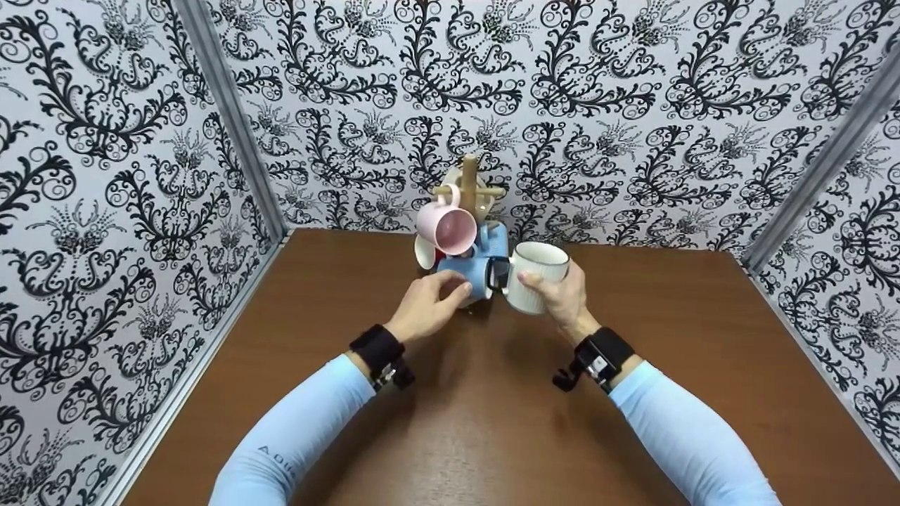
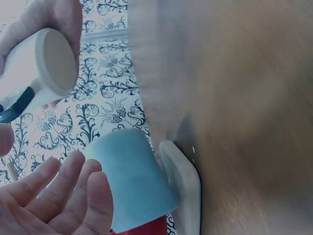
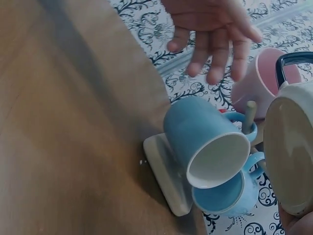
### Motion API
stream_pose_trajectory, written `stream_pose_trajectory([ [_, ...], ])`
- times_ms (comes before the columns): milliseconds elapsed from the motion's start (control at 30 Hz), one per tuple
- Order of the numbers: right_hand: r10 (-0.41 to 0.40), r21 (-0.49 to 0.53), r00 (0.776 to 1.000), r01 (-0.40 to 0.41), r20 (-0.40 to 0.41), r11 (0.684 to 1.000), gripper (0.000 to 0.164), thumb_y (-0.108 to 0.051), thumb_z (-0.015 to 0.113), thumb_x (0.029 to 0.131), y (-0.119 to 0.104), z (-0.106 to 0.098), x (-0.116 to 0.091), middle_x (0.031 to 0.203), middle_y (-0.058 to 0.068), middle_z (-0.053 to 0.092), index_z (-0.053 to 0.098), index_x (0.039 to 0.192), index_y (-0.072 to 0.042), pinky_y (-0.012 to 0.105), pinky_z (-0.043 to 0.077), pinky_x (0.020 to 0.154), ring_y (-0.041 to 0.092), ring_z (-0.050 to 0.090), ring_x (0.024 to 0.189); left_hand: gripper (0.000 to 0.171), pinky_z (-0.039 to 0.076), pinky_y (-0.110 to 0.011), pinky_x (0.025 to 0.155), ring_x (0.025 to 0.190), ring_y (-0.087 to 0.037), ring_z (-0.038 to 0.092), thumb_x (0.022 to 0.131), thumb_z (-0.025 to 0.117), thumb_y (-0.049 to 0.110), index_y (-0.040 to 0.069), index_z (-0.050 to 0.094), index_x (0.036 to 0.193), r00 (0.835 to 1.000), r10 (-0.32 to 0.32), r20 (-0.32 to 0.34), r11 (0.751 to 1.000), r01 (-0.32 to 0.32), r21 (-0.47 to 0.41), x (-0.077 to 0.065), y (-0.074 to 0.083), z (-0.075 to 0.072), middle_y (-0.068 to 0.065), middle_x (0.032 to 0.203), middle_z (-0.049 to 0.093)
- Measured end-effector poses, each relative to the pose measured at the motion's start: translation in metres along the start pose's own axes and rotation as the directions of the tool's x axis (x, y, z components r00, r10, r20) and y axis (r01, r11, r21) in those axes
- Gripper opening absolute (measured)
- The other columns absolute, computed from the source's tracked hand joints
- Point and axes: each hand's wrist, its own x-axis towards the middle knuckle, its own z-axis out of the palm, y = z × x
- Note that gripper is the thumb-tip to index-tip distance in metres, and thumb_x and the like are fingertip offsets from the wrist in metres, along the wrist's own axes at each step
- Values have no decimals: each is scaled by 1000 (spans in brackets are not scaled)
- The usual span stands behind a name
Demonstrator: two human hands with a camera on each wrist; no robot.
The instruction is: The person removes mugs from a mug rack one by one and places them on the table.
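My right hand [image 1: 568,299] grips a white ribbed mug [image 1: 527,292] with a dark rim, its dark handle turned left toward the wooden mug tree [image 1: 469,167]. My left hand [image 1: 425,303] is beside a light blue mug [image 3: 195,129] that hangs low on the tree by its handle. Its fingers are loosely extended and hold nothing; in the right wrist view they hang apart from that mug. Above, a pink mug [image 1: 430,225] hangs from a peg. A second blue mug [image 3: 227,198] hangs close to the first.
A mug with a white inside [image 1: 424,251] and some red on it hangs at the tree's left, partly hidden. Behind the post is another pale mug. The tree's pale base [image 3: 164,169] stands on the brown table [image 1: 450,436], near the patterned back wall [image 1: 598,140].
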Motion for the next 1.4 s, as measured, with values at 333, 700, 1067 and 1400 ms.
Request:
stream_pose_trajectory([
  [333, -122, -152, 990, 131, 64, 980, 61, 5, 85, 68, 0, -4, -9, 110, 23, 74, 63, 125, 14, 26, 60, 79, 10, 71, 89, 39, 55, -42, 95, 103, -21, 73, 105, 63, 37, 7, 72, 127, 1000, -11, -26, 992, 7, -128, 3, 7, 6, -5, 116, 77],
  [700, -147, -91, 983, 157, 114, 983, 69, 1, 91, 68, 7, -1, -22, 114, 20, 73, 63, 130, 8, 32, 61, 84, 20, 73, 95, 34, 57, -30, 67, 84, -26, 67, 108, 62, 28, -1, 71, 124, 999, 30, 36, 939, -16, -342, 4, 15, 15, -13, 105, 73],
  [1067, -130, -118, 986, 142, 102, 983, 73, 3, 89, 67, 9, 4, -27, 115, 25, 72, 60, 133, 11, 29, 60, 84, 13, 72, 95, 32, 45, -25, 53, 62, -27, 56, 112, 52, 19, -8, 67, 104, 990, 14, 140, 829, 66, -556, 1, 20, 20, -12, 89, 67],
  [1400, -142, -116, 983, 155, 118, 981, 75, 3, 87, 65, 6, 6, -33, 114, 26, 72, 59, 133, 14, 28, 60, 85, 13, 71, 96, 42, 31, -27, 50, 56, -14, 39, 113, 43, 23, -6, 56, 86, 974, -27, 224, 775, 162, -611, 2, 26, 25, -1, 75, 55],
])
